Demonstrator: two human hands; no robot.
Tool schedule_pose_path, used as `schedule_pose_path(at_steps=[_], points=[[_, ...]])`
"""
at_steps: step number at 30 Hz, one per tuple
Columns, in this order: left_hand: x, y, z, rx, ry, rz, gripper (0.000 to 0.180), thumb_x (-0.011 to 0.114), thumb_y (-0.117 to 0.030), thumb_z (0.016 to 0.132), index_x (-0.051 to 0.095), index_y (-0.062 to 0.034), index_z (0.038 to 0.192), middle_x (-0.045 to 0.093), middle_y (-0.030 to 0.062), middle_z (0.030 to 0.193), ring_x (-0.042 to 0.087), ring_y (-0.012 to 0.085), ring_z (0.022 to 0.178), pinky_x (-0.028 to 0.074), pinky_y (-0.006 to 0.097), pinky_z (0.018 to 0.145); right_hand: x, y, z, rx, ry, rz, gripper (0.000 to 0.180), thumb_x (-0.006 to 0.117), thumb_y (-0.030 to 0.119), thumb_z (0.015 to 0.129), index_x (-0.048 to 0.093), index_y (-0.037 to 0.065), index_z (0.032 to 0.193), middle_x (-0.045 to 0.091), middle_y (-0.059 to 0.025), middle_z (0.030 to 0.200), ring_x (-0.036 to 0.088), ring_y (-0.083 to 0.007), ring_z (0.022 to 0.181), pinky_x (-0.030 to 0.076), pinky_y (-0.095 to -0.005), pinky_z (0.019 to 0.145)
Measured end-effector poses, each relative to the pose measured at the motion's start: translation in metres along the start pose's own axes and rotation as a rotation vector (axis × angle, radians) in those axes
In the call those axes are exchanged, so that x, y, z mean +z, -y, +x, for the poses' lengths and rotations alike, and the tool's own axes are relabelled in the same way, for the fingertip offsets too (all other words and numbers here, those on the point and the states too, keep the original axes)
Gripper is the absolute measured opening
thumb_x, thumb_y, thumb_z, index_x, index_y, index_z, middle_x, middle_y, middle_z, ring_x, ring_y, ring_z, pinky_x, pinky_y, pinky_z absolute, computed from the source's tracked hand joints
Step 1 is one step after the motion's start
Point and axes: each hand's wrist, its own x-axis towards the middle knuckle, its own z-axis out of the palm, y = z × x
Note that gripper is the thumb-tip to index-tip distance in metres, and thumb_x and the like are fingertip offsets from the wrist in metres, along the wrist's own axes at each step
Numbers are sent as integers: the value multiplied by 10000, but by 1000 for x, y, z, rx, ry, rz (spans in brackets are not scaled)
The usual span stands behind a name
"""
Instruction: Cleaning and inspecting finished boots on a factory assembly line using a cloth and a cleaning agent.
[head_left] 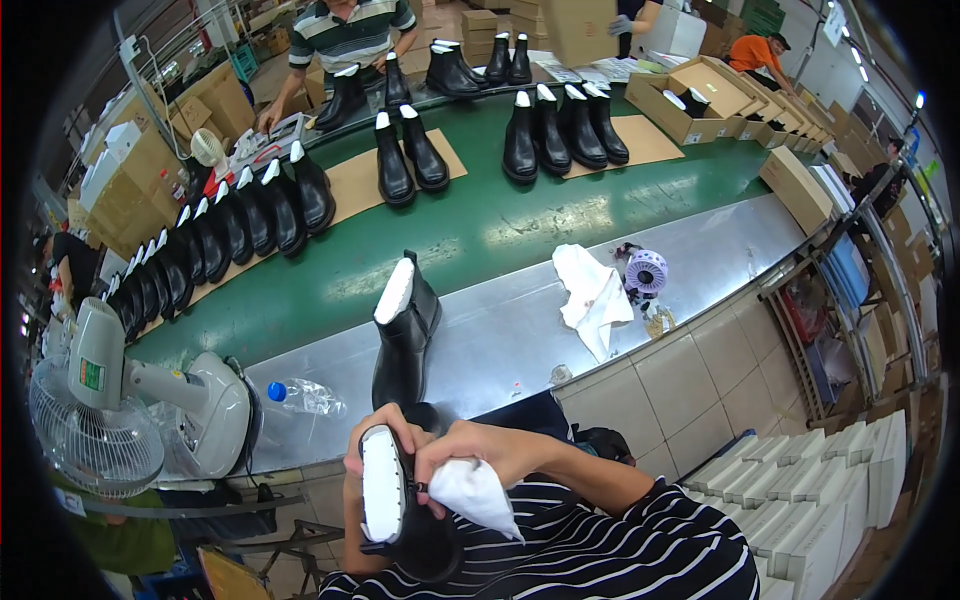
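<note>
Close to my body I hold a black ankle boot (425, 545), its top stuffed with white padding (381, 490). The fingers of my left hand (385, 435) wrap round its upper edge. My right hand (490, 448) grips a bunched white cloth (474, 496). Its fingertips pinch at the boot's side by the opening, next to what looks like a zip; the exact grip is partly hidden. Just beyond my hands another black boot (402, 345), also with white padding, stands on the metal bench (480, 335).
Several padded black boots (287, 215) line the green conveyor (470, 232). A desk fan (100, 390) and a plastic bottle (305, 396) are left; a white rag (592, 298) and purple tape roll (646, 272) right. Co-workers stand across. White boxes (800, 490) are stacked at lower right.
</note>
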Motion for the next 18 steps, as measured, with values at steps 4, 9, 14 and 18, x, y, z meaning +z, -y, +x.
schedule_pose_path(at_steps=[4,9,14,18], points=[[-4,3,3,-49,-13,67,765,458,-817,788,433,-52,797,551,99,589,524,136,503,421,241,488,-6,4,-2,-16,-8,-86,223,666,137,839,622,-19,991,702,-88,846,689,-162,758,513,-270,709],[-15,2,0,-163,71,-50,855,565,-833,710,490,-7,922,623,124,800,599,145,687,475,256,612,-9,4,-4,-67,-19,-82,218,692,113,821,624,-18,982,709,-82,865,683,-158,807,505,-268,735],[-20,0,-1,-189,26,-4,866,562,-842,707,488,-8,929,613,112,796,581,128,696,464,244,623,-10,-3,0,-33,-66,-112,302,758,185,772,631,-10,964,720,-83,893,697,-153,767,524,-247,701],[-14,-5,5,-189,-13,-22,877,551,-852,699,486,-9,931,605,102,795,567,128,700,458,242,624,-11,1,3,6,-137,-165,283,761,180,767,629,-4,936,716,-59,855,683,-129,721,511,-235,643]])
